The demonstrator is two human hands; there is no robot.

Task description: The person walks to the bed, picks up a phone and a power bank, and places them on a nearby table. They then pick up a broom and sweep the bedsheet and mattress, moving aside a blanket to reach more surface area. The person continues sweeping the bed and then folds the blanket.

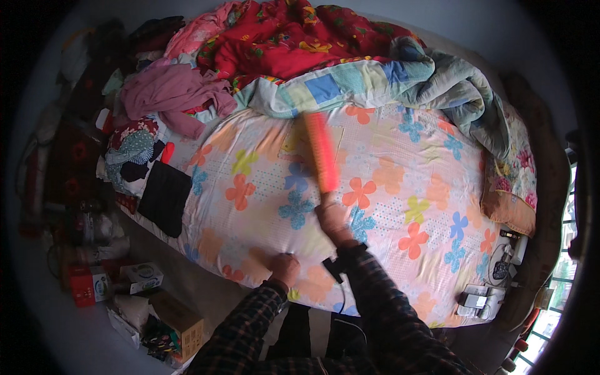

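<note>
My right hand is closed around the handle end of a long red-orange brush, blurred by motion. The brush extends away from me over the middle of the bed, its far end near the folded quilt. Beneath it lies a pale bedsheet printed with orange, blue and yellow flowers. Close to the near edge of the mattress, my left hand presses down on the sheet. Its fingers look curled under, and whether they pinch the cloth is hidden.
A patchwork quilt and a red floral blanket are bunched along the far side. Pink clothing and a black cloth lie at left, a pillow at right. Cardboard boxes stand on the floor; small devices occupy the right corner.
</note>
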